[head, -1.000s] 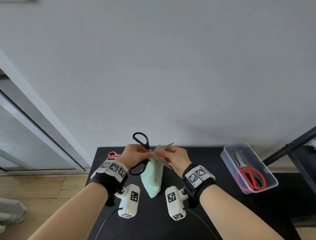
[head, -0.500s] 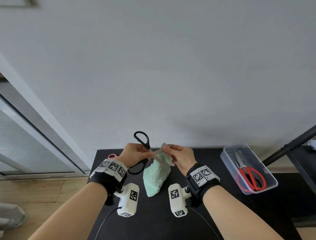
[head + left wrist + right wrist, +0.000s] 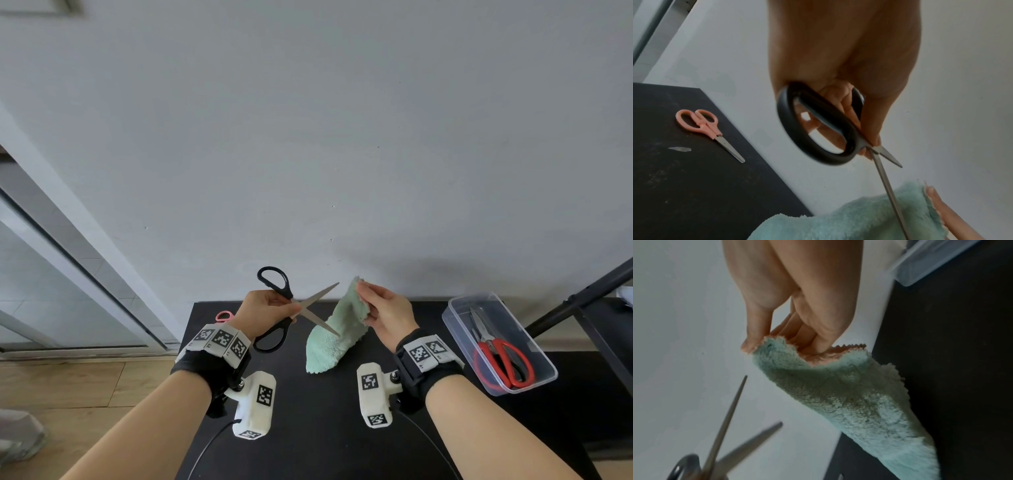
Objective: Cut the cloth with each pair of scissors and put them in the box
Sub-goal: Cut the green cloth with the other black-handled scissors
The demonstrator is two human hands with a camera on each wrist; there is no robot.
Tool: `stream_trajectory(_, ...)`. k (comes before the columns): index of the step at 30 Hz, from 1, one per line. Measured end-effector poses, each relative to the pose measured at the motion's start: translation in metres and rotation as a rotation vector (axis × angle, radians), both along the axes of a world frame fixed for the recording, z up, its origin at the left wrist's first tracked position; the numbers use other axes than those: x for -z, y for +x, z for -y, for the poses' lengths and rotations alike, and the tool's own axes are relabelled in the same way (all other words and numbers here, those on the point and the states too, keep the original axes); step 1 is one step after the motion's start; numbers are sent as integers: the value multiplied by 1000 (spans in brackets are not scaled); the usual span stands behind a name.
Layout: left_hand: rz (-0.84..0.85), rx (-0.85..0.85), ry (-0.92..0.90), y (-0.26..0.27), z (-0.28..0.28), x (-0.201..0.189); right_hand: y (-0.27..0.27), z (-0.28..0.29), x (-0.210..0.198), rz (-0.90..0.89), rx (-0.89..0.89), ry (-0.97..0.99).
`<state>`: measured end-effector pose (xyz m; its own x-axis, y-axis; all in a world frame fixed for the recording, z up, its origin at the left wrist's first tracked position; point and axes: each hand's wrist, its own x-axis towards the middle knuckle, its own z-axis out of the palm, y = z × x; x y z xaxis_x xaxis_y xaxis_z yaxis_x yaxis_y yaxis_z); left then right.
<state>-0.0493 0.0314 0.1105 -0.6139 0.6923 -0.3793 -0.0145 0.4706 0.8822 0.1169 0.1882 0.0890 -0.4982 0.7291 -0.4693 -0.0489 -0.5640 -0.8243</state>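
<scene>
My left hand (image 3: 265,310) grips the black-handled scissors (image 3: 274,284) near the pivot, their blades spread wide apart; the same black scissors (image 3: 818,126) fill the left wrist view. My right hand (image 3: 383,308) pinches the top edge of the mint green cloth (image 3: 334,337) and holds it up, its lower end on the black table (image 3: 325,428). The blades stand just left of the cloth (image 3: 849,394), apart from its held edge. Small pink scissors (image 3: 705,128) lie on the table's far left corner. Red scissors (image 3: 501,359) lie in the clear plastic box (image 3: 459,308) at the right.
A grey wall rises directly behind the table. A black metal stand (image 3: 582,301) slants at the far right beside the box. A door frame (image 3: 68,240) and wooden floor (image 3: 68,383) lie to the left. A small scrap (image 3: 680,149) lies near the pink scissors.
My hands have moved apart: the right one drew the cloth's edge up and to the right, away from the scissors. The blades, earlier nearly together at the cloth, now gape wide.
</scene>
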Motion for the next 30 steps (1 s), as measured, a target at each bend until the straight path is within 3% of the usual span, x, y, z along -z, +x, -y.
stream_trajectory(11, 35, -36, 36, -1, -7, 6, -23, 25, -1, 104, -293, 77)
stream_trajectory(22, 11, -51, 42, 5, -12, 7, -39, 29, 2, 152, -295, 167)
stream_trajectory(30, 0, 12, 19, 2, -10, 2, -40, 28, 0, 75, -246, 44)
